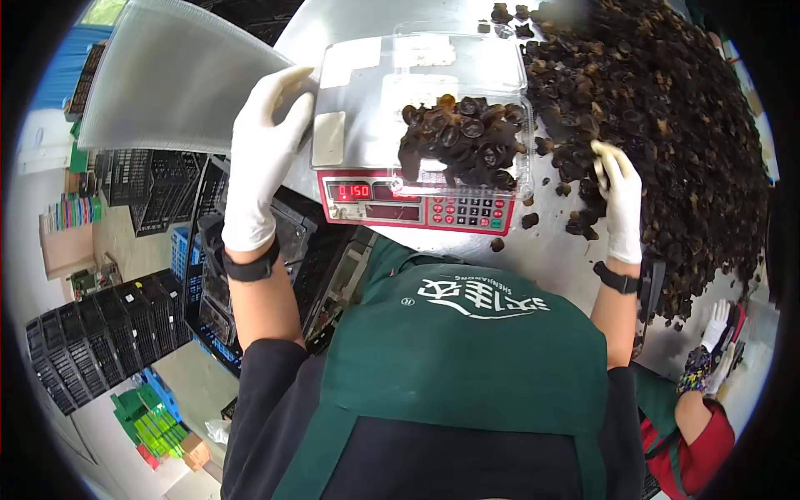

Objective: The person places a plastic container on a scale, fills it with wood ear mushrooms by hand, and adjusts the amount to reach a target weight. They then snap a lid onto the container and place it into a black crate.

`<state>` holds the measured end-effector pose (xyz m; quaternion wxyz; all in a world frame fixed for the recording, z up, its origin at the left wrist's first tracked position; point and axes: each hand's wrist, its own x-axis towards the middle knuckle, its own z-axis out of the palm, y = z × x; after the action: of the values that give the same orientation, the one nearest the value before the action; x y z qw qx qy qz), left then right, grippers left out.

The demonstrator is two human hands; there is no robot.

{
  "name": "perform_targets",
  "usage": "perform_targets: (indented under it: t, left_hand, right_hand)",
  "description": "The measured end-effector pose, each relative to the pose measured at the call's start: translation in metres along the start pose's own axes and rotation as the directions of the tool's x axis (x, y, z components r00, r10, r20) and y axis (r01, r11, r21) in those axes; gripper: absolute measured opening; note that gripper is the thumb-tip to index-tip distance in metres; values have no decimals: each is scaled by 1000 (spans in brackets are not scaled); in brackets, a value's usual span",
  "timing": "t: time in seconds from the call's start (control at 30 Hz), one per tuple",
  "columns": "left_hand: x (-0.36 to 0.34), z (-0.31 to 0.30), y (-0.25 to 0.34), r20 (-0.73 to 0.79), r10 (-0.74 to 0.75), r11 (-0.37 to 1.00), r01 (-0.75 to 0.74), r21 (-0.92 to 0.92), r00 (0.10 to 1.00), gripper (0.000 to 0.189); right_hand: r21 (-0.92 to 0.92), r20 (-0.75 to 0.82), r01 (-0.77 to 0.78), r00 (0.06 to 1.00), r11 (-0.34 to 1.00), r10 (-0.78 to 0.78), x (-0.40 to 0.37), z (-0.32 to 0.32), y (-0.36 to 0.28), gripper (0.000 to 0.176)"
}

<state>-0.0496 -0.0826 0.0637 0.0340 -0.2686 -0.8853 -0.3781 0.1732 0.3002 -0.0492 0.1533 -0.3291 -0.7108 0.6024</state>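
My left hand [271, 158], in a white glove, is beside the left edge of a red digital scale [408, 215], thumb and fingers apart with nothing between them. On the scale's metal plate rests a clear plastic clamshell box [523, 171], its lid folded back. Dark brown, glossy, curled pieces [462, 137], resembling wood ear mushrooms, fill its near half. The lit display reads 0.150. My right hand [621, 200], also gloved, hovers by the near-left side of a large pile of the same pieces [658, 125], its fingers bent and apart, apparently holding nothing.
Loose pieces [530, 220] lie on the metal table between scale and pile. A stack of clear plastic sheets or lids [187, 83] stands at the left. Black crates [108, 333] are on the floor. A co-worker's gloved hand [715, 325] shows at the lower right.
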Motion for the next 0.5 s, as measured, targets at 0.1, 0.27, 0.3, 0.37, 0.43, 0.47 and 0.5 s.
perform_targets:
  t: [0.1, 0.27, 0.3, 0.37, 0.43, 0.47, 0.5]
  left_hand:
    - [18, 19, 9, 49, -43, 998, 40, 58, 998, 36]
    - [73, 82, -24, 124, 34, 939, -75, 336, 992, 55]
    - [81, 96, -29, 128, 99, 904, -143, 403, 987, 61]
    - [88, 110, -25, 146, 72, 877, -132, 462, 987, 63]
    - [98, 121, -32, 193, 67, 860, -155, 487, 979, 69]
    - [102, 122, -39, 241, 72, 879, -176, 444, 968, 69]
    - [106, 123, -46, 288, 76, 896, -192, 399, 955, 70]
  right_hand:
    - [-96, -64, -86, 995, 992, 81, -12, -21, 34, 26]
    - [-44, -51, -7, 999, 999, 5, -24, 4, 7, 31]
    - [-34, -32, 15, 999, 999, -16, -26, 13, -11, 29]
    - [19, -3, 173, 985, 985, -173, -30, 44, -40, 26]
    - [12, 47, 333, 942, 943, -334, -38, 79, -63, 23]
    - [-28, 95, 363, 928, 931, -359, -43, 94, -73, 27]
    - [-250, 278, 644, 763, 723, -584, -41, 103, -77, 36]
